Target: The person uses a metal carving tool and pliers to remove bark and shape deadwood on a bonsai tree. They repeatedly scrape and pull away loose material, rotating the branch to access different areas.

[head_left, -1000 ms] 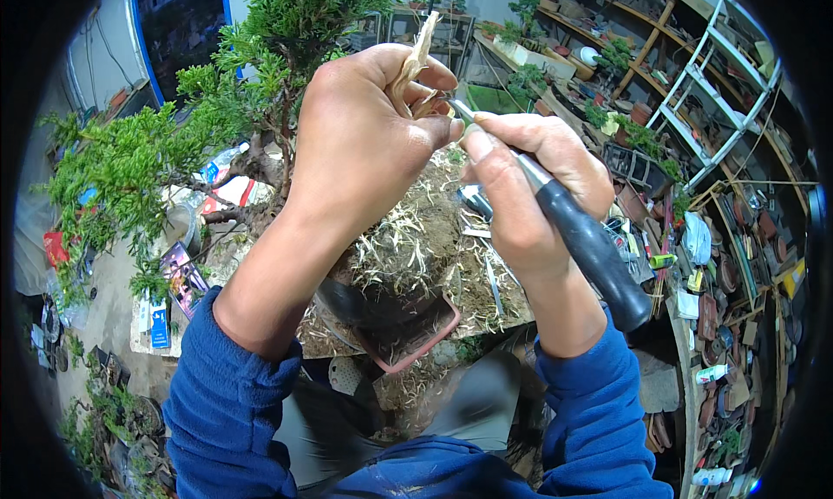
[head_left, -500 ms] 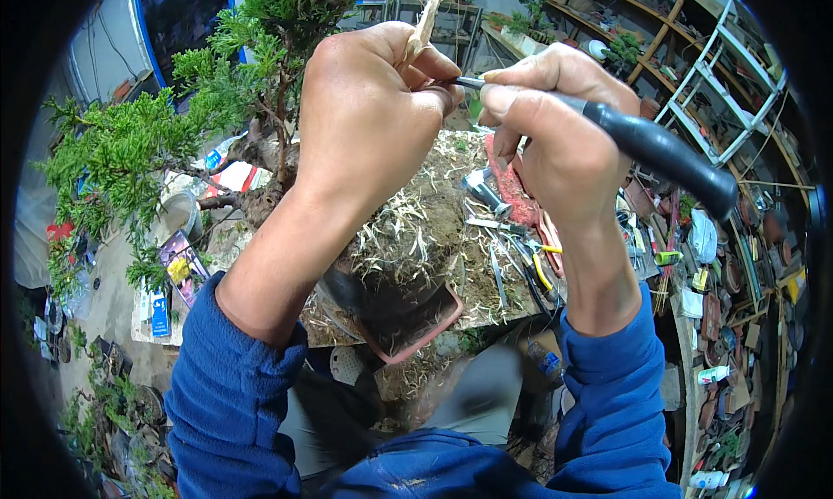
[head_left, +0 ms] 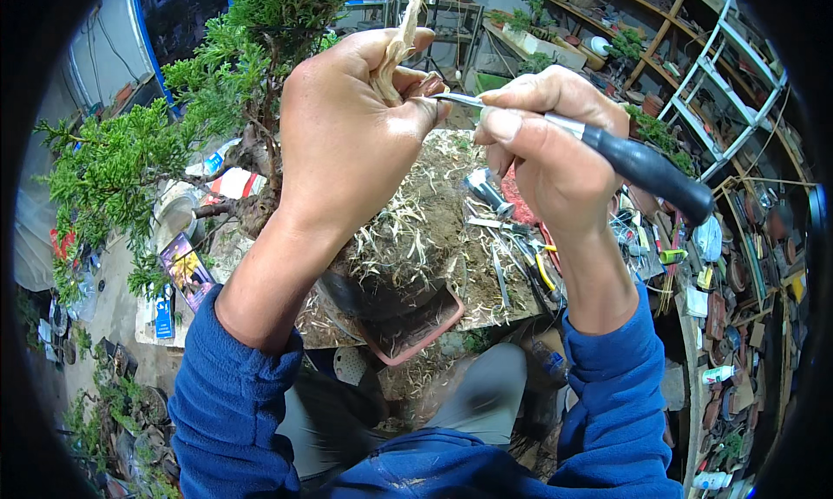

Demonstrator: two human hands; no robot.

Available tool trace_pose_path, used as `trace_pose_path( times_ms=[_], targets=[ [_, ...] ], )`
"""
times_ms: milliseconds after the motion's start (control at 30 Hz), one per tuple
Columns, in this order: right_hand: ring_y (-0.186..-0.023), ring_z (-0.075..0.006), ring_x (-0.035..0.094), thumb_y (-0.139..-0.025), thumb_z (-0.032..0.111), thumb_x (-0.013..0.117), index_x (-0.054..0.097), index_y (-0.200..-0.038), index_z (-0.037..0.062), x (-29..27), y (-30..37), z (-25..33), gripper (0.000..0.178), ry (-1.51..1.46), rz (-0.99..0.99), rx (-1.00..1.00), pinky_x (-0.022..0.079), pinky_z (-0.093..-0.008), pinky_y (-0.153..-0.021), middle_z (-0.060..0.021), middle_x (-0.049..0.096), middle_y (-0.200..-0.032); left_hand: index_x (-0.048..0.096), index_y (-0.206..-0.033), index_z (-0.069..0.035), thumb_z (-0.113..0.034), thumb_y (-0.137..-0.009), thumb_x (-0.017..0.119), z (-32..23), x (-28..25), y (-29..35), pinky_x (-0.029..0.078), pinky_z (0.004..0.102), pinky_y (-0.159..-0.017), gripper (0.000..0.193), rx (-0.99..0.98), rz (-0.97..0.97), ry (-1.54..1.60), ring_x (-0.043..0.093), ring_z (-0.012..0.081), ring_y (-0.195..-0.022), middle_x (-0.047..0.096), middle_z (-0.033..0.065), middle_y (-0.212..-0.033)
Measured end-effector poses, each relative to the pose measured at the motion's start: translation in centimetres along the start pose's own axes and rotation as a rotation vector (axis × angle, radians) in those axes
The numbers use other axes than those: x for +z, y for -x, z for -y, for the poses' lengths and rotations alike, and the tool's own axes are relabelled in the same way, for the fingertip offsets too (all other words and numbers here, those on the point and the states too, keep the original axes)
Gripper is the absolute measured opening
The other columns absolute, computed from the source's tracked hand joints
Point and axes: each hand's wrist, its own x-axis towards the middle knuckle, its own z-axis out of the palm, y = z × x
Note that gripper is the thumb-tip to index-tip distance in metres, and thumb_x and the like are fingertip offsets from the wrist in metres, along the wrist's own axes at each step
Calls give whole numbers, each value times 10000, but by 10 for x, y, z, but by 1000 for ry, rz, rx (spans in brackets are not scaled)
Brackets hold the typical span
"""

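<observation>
My left hand (head_left: 347,121) is closed around a pale, stripped piece of wood (head_left: 401,52), whose thin end sticks up above the knuckles. In my right hand (head_left: 560,143) is a carving tool (head_left: 652,171) with a black handle and a slim metal shaft, held in a pinch near the front. The tool's tip meets the wood between my left thumb and fingers, where a reddish-brown patch shows. Both hands are raised over the worktable (head_left: 442,182), which is strewn with pale shavings (head_left: 403,239). Much of the wood is hidden inside my left fist.
A juniper bonsai (head_left: 130,165) with a thick trunk spreads at the left. Below my hands stands a reddish rectangular pot (head_left: 421,330). Yellow-handled pliers (head_left: 545,273) and other tools lie right of the shavings. A metal ladder (head_left: 716,82) and crowded shelves stand at the right.
My left hand has shifted slightly left and turned, showing more of the wood. The carving tool has moved a little left and down at its handle end; its tip is now more visible.
</observation>
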Motion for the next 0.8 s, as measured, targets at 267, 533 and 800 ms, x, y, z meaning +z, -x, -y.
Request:
trace_pose_path(
  times_ms=[267, 533, 800],
  targets=[
    [-703, -178, 708, -911, -23, 727, 708, -1042, -78, 14, 33, -14, 144, 319, 4, -323, 581, -285, -637, -189, 725, -976, 718, -1194, 29, 82, -790, 752, 9, 0, 1, 606, 281, -790, 409, 42, -22, 87, 764, 149, -873, 785, 127, -929],
    [-759, -150, 721, -941, -30, 720, 697, -1093, -57, 31, 34, -19, 156, 432, -169, -390, 584, -279, -693, -155, 742, -986, 745, -1060, 4, 72, -764, 793, 3, -1, -4, 607, 291, -769, 307, 24, 16, 42, 757, 155, -834, 773, 100, -879],
    [-667, -233, 705, -815, -59, 777, 719, -926, -58, 33, 20, -15, 125, 503, -183, -547, 574, -317, -633, -166, 711, -799, 734, -1026, 33, 97, -804, 741, -1, 0, -8, 533, 226, -632, 231, -47, 46, 11, 687, 106, -727, 750, 99, -856]
  ],
)
